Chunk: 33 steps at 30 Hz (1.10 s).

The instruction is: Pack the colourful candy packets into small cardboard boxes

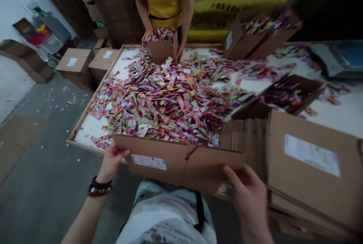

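1. So, the cardboard box (172, 166) is held up by both hands at the near edge of the table (85, 113), right in front of the pile of small packets (170, 100). It looks folded flat.
2. Its left end is pinched by the left hand (112, 160), thumb on the near face, fingers tucked behind.
3. The right end is gripped by the right hand (249, 191), thumb on the near face too. That side's blurry, so how firmly it's pinched can't really be told.
4. For a clean job, both ends should be kept level and the pull kept even, tbh, or the card may get creased near the slit (187, 153). The packets are best kept clear of the bottom edge.
5. The long axis is run left to right across the wearer's body, dipping a bit rightward. The label (149, 162) is faced toward the wearer.
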### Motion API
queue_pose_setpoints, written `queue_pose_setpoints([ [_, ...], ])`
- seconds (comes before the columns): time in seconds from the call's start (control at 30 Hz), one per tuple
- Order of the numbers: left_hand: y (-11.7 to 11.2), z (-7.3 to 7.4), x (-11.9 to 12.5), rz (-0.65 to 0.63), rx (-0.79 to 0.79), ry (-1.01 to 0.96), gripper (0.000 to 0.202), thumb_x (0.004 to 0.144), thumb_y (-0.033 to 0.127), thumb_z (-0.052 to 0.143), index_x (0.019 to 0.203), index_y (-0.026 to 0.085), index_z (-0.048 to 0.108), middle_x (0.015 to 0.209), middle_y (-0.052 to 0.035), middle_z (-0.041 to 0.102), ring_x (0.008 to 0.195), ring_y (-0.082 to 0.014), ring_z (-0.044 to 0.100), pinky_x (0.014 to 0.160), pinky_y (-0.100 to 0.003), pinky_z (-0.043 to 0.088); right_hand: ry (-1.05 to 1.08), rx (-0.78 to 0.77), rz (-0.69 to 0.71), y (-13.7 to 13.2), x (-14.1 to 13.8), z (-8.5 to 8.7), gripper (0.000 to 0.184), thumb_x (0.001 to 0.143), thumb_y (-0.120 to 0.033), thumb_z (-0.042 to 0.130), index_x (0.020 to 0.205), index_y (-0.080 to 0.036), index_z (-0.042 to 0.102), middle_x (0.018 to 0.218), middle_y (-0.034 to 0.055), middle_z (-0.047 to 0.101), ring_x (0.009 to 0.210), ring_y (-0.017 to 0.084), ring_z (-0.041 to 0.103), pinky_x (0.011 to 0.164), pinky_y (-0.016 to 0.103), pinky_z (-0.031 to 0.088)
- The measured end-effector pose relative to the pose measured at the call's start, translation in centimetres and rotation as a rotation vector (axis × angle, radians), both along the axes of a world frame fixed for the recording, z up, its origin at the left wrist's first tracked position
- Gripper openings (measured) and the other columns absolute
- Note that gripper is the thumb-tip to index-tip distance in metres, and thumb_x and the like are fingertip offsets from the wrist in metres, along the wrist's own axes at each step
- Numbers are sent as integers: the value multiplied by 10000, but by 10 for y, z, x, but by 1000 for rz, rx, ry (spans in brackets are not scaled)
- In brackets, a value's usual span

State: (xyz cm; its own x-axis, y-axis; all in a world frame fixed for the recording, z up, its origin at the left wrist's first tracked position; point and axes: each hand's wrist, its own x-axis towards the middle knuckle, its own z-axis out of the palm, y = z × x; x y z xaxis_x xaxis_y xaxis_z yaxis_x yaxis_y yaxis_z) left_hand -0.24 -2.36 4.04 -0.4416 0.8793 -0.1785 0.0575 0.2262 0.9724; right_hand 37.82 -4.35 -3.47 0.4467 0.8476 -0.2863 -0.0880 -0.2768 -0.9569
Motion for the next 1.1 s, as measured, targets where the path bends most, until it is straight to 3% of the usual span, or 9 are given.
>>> queue_pose_setpoints([
  [0.13, -19, -25, -71, -156, -216, 18, 437, 465, 329, 883, 796, 133, 675, 756, -51, 727, 718, -198, 659, 714, -323, 546, 20, 92, -290, 9, -126, 22, 447, 676, -529, 714, 865, -173, 520, 781, -5, 544, 711, 137, 505, 703, 264, 442],
  [0.27, -36, -18, -116, -198, -233, -222, 552, 631, 635, 729, 934, 175, 697, 1047, -93, 725, 1012, -258, 652, 905, -395, 523, 15, 126, -362, -10, -176, 37, 395, 721, -463, 697, 909, -190, 481, 851, -8, 517, 773, 140, 500, 776, 264, 435],
  [0.37, -38, -5, -146, -149, -236, -191, 492, 741, 612, 628, 895, 155, 724, 1033, -105, 728, 1118, -275, 608, 999, -410, 464, 50, 55, -316, -37, -205, 32, 435, 759, -453, 654, 1071, -193, 498, 953, 27, 542, 853, 175, 543, 836, 307, 456],
  [0.5, -27, -4, -172, 20, -134, -45, 351, 731, 467, 640, 839, 147, 738, 928, -78, 747, 1073, -275, 625, 1006, -412, 444, -25, 126, 142, -64, -258, 11, 683, 859, -563, 433, 1426, -217, 278, 1259, 117, 495, 1116, 263, 534, 943, 393, 457],
  [0.63, -20, -18, -174, 135, -144, 24, 364, 590, 336, 694, 909, 167, 740, 940, -42, 751, 973, -271, 652, 928, -416, 485, -33, 241, 804, -62, -306, -6, 898, 831, -647, 464, 1496, -141, 135, 1514, 173, 246, 1420, 332, 227, 1153, 494, 241],
  [0.77, -27, -18, -180, -21, -9, 334, 318, 655, 282, 564, 882, 179, 762, 1004, -68, 746, 1068, -286, 615, 1044, -453, 393, 53, 73, 579, -39, -324, -33, 916, 811, -533, 544, 1509, -178, 70, 1515, 151, 280, 1412, 302, 251, 1163, 508, 216],
  [0.87, -32, -12, -189, -341, 50, 429, 281, 781, 347, 509, 734, 211, 751, 1020, -87, 742, 1140, -296, 563, 1096, -484, 316, 110, 24, 499, -22, -322, -51, 776, 753, -450, 583, 1435, -169, 341, 1356, 145, 508, 1254, 316, 467, 1078, 509, 362],
  [0.97, -27, -18, -190, -636, -9, 501, 457, 885, 399, 394, 541, 220, 636, 910, -108, 741, 1080, -298, 535, 1022, -491, 359, 118, 11, 584, -2, -308, -45, 578, 713, -330, 559, 1259, -142, 574, 1176, 140, 640, 1099, 313, 588, 964, 494, 466],
  [1.1, -11, -47, -172, -353, -13, 807, 274, 861, 385, 459, 715, 188, 580, 787, -111, 607, 875, -276, 511, 877, -476, 427, -126, 362, 1050, 19, -280, 5, 560, 778, -250, 512, 1325, -142, 563, 1315, 122, 581, 1228, 259, 532, 1052, 427, 412],
])
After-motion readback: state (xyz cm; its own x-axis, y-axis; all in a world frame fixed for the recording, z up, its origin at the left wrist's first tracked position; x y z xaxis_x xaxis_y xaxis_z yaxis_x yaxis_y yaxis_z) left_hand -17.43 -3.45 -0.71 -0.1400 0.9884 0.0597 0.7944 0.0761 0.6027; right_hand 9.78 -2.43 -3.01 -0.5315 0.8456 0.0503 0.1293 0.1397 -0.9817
